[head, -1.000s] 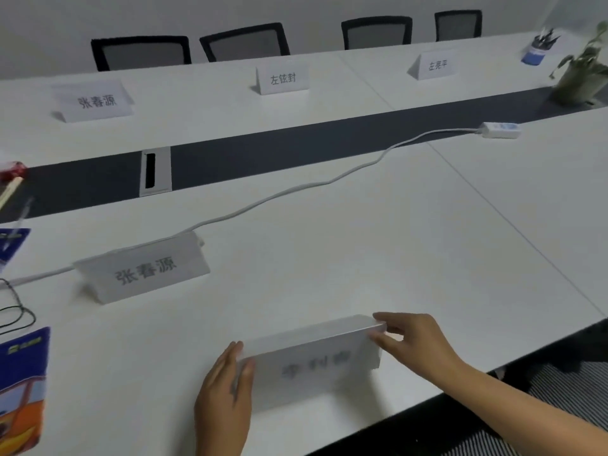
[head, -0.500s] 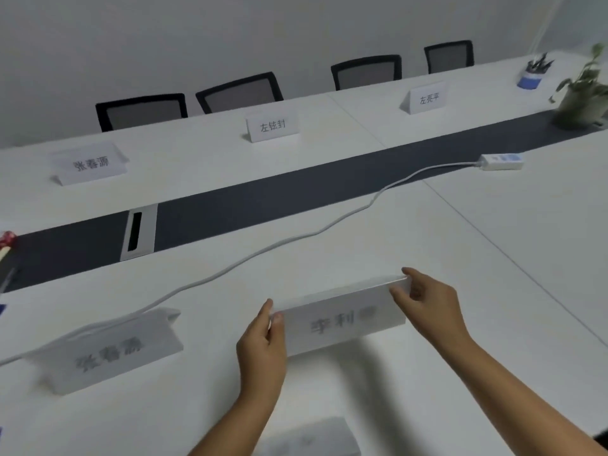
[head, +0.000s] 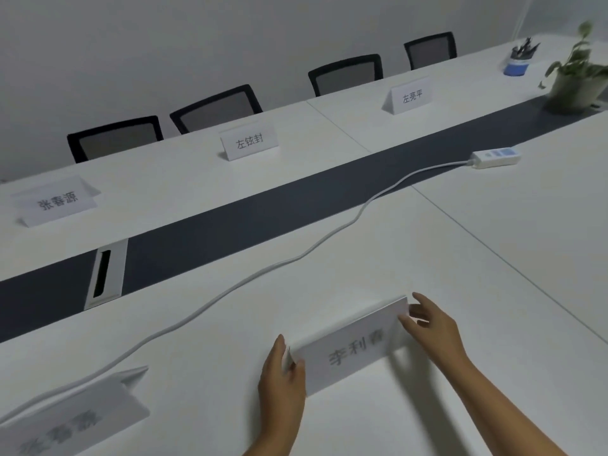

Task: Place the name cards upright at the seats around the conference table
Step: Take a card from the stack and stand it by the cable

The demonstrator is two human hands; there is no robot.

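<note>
Both our hands hold one white name card (head: 353, 348) by its ends: the left hand (head: 283, 386) pinches the left end between thumb and fingers, and the right hand (head: 431, 327) has its fingers curled around the right end. We cannot tell whether the card's lower edge touches the white table (head: 378, 251); it sits near our edge of it, printed face toward us and tilted, with the right end farther from us than the left.

To the lower left we see a second folded card (head: 75, 413) standing on the table, its print blurred. A white cable (head: 250, 284) runs across the surface from the lower left, behind that card, up to a white power strip (head: 496, 157) at the right.

A dark strip (head: 263, 222) runs down the middle of the table, with a pale cable hatch (head: 105, 274) set into it at the left. Beyond the strip, three more cards stand at the far seats: one at the left (head: 57, 200), one in the middle (head: 249, 141), one to the right (head: 409, 96). Four black mesh chairs (head: 217, 108) line the far side against a plain grey wall (head: 197, 37). At the far right we see a potted plant (head: 579, 77) on the dark strip and a blue pen cup (head: 517, 62) just behind it.
</note>
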